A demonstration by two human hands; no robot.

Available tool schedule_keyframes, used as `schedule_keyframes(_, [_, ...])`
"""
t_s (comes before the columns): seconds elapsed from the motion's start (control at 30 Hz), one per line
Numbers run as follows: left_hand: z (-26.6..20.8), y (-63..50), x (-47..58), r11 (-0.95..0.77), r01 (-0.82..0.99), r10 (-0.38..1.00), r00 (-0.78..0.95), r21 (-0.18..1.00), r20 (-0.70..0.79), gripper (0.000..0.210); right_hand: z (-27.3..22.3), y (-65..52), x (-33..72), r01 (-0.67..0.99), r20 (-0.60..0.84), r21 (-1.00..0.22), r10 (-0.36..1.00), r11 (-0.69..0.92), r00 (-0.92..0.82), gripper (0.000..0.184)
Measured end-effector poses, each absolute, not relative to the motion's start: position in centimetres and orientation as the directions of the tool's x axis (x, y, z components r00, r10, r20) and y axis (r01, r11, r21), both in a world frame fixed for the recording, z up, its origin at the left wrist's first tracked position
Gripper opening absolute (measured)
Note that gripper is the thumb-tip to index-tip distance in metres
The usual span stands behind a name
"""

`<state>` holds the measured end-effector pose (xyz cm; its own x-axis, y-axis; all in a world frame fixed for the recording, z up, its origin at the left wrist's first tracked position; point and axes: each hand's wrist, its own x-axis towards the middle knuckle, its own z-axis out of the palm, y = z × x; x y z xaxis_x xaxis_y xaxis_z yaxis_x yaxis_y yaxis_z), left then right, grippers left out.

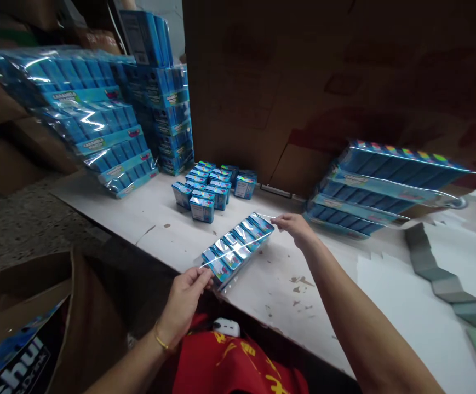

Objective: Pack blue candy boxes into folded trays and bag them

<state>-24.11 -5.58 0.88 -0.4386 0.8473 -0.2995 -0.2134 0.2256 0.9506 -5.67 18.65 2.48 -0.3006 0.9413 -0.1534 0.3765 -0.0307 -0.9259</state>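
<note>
A row of several small blue boxes [221,265] lies on the white tabletop in front of me, covered by shiny clear plastic film [242,251]. My left hand [188,290] is closed at the near left end of the row, pinching the edge of the film between thumb and fingers. At the far right end, my right hand [296,226] pinches the film's other end. Between the two hands the film edge looks drawn taut across the box tops. Behind the row stands a cluster of loose blue boxes [202,209].
Film-wrapped packs are stacked at left [114,145], in a taller column [174,115] and at right [369,189]. A cardboard wall [238,82] backs the table [167,241]. An open carton [92,323] stands lower left; folded grey card [439,273] lies right.
</note>
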Motion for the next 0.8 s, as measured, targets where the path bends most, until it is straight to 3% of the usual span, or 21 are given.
schedule_keyframes(0.23, [2.8,-3.6,-31.4,0.134,-0.172,0.865,-0.46,0.976,-0.2,0.028,2.0,12.9,-2.9,0.188,-0.174,-0.975,0.931,-0.118,-0.32,0.026])
schedule_keyframes(0.37, [1.6,-4.3,-32.1,0.244,-0.368,0.817,-0.421,0.897,-0.395,0.049,-2.1,11.2,-1.3,0.033,-0.372,-0.927,0.898,-0.375,-0.234,0.033])
schedule_keyframes(0.47, [0.1,-5.4,-30.4,0.308,-0.431,0.808,-0.352,0.848,-0.473,0.059,-4.3,11.0,-1.0,0.062,-0.465,-0.88,0.827,-0.471,-0.314,0.031])
schedule_keyframes(0.7, [-0.9,-6.4,-29.7,0.318,-0.364,0.852,-0.294,0.875,-0.432,0.066,-3.2,10.5,-2.2,0.275,-0.376,-0.925,0.731,-0.262,-0.57,0.024])
schedule_keyframes(0.8, [-0.9,-6.4,-30.3,0.337,-0.332,0.868,-0.254,0.881,-0.428,0.065,-2.1,10.2,-2.7,0.288,-0.314,-0.942,0.757,-0.173,-0.573,0.016])
